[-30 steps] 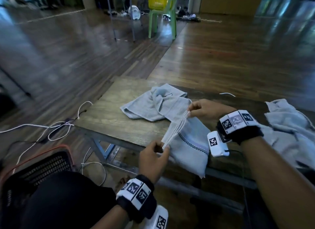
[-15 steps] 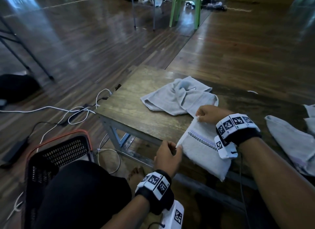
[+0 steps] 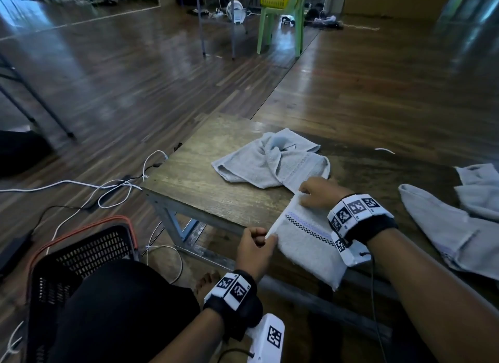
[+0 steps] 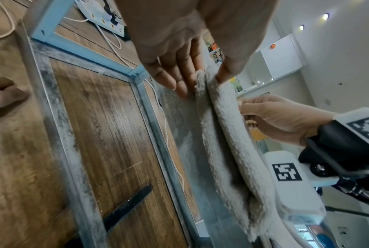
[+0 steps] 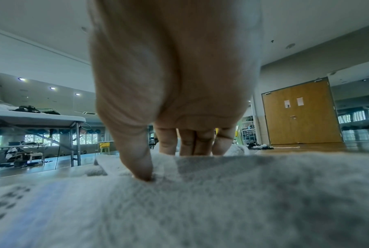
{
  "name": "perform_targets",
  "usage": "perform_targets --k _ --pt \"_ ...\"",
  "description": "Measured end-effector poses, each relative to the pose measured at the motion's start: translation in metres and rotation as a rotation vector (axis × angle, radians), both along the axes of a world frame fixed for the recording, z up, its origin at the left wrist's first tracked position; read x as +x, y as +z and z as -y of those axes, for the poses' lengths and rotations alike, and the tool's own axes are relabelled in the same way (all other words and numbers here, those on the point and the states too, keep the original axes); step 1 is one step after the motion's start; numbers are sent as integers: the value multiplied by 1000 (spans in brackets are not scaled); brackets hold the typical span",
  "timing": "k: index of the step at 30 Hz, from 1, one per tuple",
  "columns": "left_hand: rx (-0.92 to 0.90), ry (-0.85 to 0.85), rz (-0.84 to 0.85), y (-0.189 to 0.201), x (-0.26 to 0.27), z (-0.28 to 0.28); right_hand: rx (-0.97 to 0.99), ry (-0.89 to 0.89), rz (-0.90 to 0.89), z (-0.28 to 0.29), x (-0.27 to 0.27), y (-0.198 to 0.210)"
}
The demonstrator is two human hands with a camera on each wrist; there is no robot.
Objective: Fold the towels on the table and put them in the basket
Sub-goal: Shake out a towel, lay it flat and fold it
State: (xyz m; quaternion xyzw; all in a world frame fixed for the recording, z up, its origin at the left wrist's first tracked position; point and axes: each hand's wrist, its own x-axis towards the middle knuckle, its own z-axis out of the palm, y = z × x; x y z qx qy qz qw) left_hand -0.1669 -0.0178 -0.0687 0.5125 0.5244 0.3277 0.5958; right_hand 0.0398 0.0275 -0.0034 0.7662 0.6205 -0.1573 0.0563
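Note:
A folded grey towel (image 3: 307, 244) with a checkered stripe lies at the table's front edge, its near end hanging over. My left hand (image 3: 266, 238) pinches the towel's near-left corner between thumb and fingers; the left wrist view shows that left hand (image 4: 202, 78) on the layered towel edge (image 4: 226, 151). My right hand (image 3: 303, 195) grips the far-left corner. In the right wrist view the right hand (image 5: 164, 164) has its thumb on top of the towel (image 5: 200, 209) and its fingers curled behind the edge. A black basket (image 3: 89, 249) with an orange rim stands on the floor at lower left.
A crumpled grey towel (image 3: 270, 160) lies just beyond my right hand on the wooden table (image 3: 194, 184). More grey towels (image 3: 459, 227) lie at the right. White cables (image 3: 113, 190) trail over the floor left of the table. A green chair (image 3: 280, 19) stands far back.
Both hands have lowered the towel from a raised, bunched hold until it lies flat on the table's front edge. The grips on its two left corners are unchanged.

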Motion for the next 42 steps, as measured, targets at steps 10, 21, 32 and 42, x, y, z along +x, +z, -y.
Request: perform_targets --k 10,21,32,42 --pt "112 141 23 11 7 -11 78 -175 -321 33 9 3" --pt "407 -370 -394 30 61 -22 131 -433 -519 134 55 3" --pt "722 -484 -466 19 95 -23 471 -384 -74 183 69 -10" --pt "821 -610 -416 16 91 -28 365 -262 -151 169 63 -15"
